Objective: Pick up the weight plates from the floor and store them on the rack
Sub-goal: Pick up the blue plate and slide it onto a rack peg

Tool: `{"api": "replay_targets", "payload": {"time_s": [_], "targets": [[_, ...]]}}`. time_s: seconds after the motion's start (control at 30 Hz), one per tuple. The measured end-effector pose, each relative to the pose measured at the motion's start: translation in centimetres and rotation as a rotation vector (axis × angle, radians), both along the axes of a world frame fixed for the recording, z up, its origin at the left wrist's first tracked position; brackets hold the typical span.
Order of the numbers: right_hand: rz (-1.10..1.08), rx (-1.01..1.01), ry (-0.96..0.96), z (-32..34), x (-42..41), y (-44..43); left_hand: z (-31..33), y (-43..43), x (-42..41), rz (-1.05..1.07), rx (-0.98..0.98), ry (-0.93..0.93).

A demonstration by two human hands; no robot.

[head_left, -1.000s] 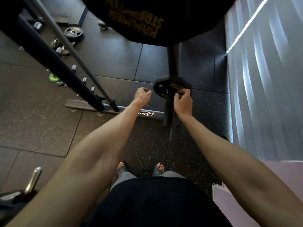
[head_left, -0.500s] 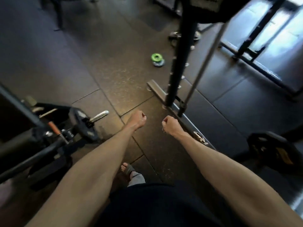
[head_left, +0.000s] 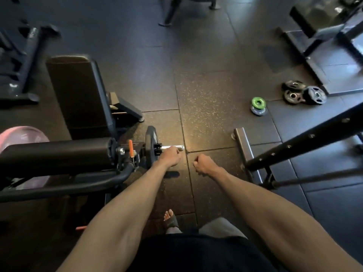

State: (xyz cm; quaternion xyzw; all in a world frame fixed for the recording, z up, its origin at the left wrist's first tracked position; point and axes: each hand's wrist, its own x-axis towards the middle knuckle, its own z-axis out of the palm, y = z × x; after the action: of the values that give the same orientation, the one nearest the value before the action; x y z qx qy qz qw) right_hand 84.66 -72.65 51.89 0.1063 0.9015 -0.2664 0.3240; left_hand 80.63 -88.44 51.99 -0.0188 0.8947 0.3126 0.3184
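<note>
The left hand point(head_left: 170, 158) hovers with its fingers curled at the silver sleeve point(head_left: 180, 147) of a leg machine; its knuckles overlap the bar, and I cannot tell whether it grips the metal or only passes in front of it; the right hand point(head_left: 204, 163) hangs just beside it over the floor point(head_left: 206, 107), closed into a loose fist that holds nothing; the 2 hands are apart, with a floor seam running between them. 1 black plate point(head_left: 150, 140) stands upright on that sleeve, and a black collar point(head_left: 157, 149) sits against its outer face, just left of the left hand; an orange pin point(head_left: 130, 144) sticks up beside the machine's round pad point(head_left: 55, 156). The loose weight plates lie well away, toward the far right side of the floor; a green plate point(head_left: 258, 101) rests on top of a dark plate point(head_left: 259, 112), and farther right 3 black plates point(head_left: 314, 95) lie in an overlapping cluster, close to the base of a bench frame. The rack point(head_left: 306, 141) comes in from the right edge as a black upright with a row of holes; its base beam point(head_left: 244, 148) lies flat on the floor between the right hand and the green plate. 1 foot in a sandal point(head_left: 170, 220) stands on the floor near the bottom of the view.
</note>
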Motion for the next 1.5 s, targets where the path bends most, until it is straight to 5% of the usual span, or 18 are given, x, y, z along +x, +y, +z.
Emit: {"api": "replay_targets", "payload": {"time_s": [0.4,0.9,1.5], "targets": [[0.149,0.018,-0.071,-5.5,-20.9,1.3,-5.1,0.8,-19.1,0.015,-0.043,-0.120],[-0.394,0.022,-0.125,-6.5,-41.0,22.6,-9.5,25.3,-47.8,-0.408,-0.020,-0.205],[-1.079,-0.117,-0.119,-7.0,-66.6,39.1,-7.6,49.3,-78.8,-0.950,-0.126,-0.187]]}}
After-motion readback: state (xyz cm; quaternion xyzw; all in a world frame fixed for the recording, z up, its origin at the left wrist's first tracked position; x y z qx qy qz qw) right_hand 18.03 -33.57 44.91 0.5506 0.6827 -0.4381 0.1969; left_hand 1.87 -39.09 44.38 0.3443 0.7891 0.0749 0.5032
